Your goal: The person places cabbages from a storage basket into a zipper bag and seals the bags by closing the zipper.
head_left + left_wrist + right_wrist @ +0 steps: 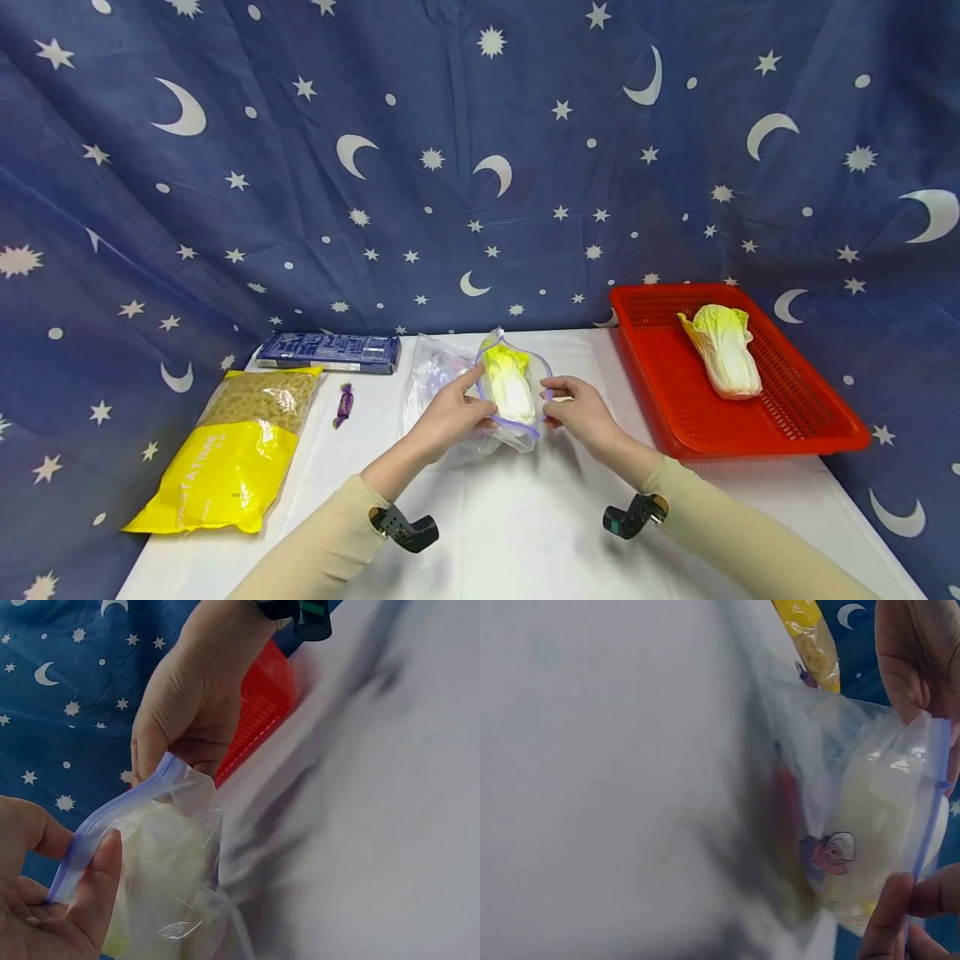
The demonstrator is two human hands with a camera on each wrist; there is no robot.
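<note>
A small napa cabbage (512,385) with yellow leaf tips is inside a clear zip bag (199,787) with a purple seal strip. My left hand (453,410) pinches the bag's rim on the left between thumb and fingers. On the opposite side, my right hand (585,415) pinches the rim too, and the mouth is spread apart between both hands. Printed figures show on the bag in the right wrist view. Other clear plastic bags (431,375) lie on the table to the left, partly hidden by my left hand.
At the right, a red plastic basket (652,392) holds another napa cabbage (726,354). On the left lie a yellow bag of pasta (232,467), a flat blue box (330,351) and a purple-wrapped candy (343,406). A starry blue curtain (420,192) hangs behind the white table (480,533).
</note>
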